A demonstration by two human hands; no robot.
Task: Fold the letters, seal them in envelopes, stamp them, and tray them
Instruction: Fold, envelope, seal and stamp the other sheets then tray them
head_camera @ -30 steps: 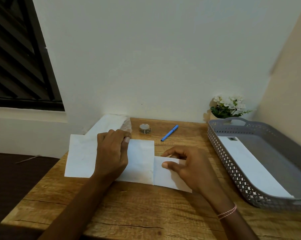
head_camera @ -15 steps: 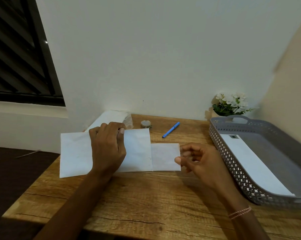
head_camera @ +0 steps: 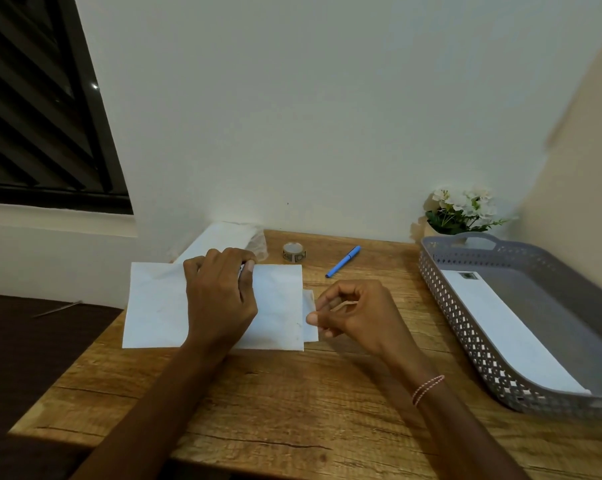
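Left hand (head_camera: pixel 220 299) sits on the middle of the flat white paper envelope (head_camera: pixel 154 306) on the wooden table (head_camera: pixel 292 410), fingers curled under, knuckles up. The fingertips are hidden, so I cannot tell whether they grip or only press. At the envelope's right end, only a narrow strip of the folded white letter (head_camera: pixel 310 306) shows, and the right hand (head_camera: pixel 355 317) pinches it between thumb and forefinger. At the far edge lie a small roll (head_camera: pixel 294 252), its print too small to read, and a blue pen (head_camera: pixel 343 261). On the right, the grey perforated plastic tray (head_camera: pixel 465 327), cut off by the frame, holds a long white stamped envelope (head_camera: pixel 500 327).
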